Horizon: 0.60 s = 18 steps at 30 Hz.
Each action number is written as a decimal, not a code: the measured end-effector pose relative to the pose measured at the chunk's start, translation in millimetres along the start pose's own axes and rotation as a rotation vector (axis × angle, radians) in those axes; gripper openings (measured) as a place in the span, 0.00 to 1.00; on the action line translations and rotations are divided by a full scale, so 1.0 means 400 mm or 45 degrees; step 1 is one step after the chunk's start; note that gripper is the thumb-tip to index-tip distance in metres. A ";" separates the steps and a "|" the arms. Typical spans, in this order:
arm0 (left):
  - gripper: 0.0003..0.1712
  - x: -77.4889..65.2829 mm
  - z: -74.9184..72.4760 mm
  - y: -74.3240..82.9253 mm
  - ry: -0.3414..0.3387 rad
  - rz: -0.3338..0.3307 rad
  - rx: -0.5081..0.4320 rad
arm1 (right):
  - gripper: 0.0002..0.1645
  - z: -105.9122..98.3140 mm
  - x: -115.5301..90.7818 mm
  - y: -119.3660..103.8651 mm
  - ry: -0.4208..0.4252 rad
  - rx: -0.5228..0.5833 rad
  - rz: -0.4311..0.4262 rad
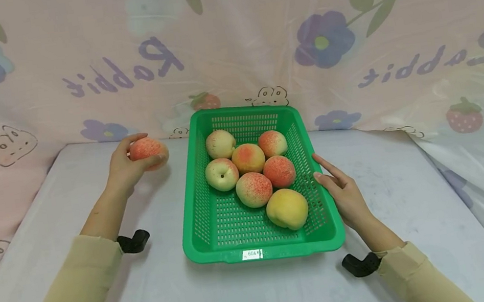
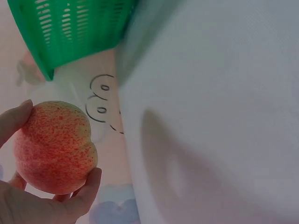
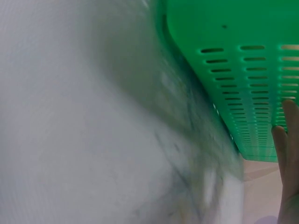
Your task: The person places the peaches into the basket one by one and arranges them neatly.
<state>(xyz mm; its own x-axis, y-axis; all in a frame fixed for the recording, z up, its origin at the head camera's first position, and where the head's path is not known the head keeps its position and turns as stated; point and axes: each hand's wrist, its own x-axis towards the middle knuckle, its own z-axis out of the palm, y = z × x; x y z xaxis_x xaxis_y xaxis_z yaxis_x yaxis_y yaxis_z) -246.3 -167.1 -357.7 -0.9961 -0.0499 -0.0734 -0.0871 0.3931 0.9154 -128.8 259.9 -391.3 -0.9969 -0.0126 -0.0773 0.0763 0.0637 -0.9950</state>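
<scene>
In the head view, my left hand (image 1: 125, 165) holds a red-speckled peach (image 1: 149, 151) left of the green basket. The left wrist view shows the peach (image 2: 57, 147) between the thumb and fingers, apart from the basket. My right hand (image 1: 346, 195) rests against the right side of the green plastic basket (image 1: 265, 252), thumb and forefinger at its rim. In the right wrist view, straight fingers (image 3: 290, 140) touch the basket's slotted outer wall (image 3: 254, 93). Inside lie several peaches, among them a yellow one (image 1: 287, 209), a pale one (image 1: 222, 174) and a red one (image 1: 279, 171).
The basket stands mid-table on a white surface (image 1: 262, 297). A printed curtain (image 1: 227, 44) with flowers and rabbits hangs behind and at the sides. Black wrist-worn pieces (image 1: 134, 242) sit at both sleeves.
</scene>
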 end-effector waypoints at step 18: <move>0.42 -0.068 0.012 0.092 -0.159 0.063 -0.013 | 0.31 -0.003 0.002 0.002 -0.004 -0.005 -0.005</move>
<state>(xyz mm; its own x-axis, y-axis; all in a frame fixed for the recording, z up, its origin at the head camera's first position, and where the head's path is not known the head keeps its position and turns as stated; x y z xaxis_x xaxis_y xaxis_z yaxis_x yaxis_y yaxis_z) -222.4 -147.1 -323.9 -0.9935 0.0846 -0.0759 -0.0380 0.3826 0.9231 -129.4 261.2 -392.0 -0.9972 -0.0159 -0.0737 0.0724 0.0676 -0.9951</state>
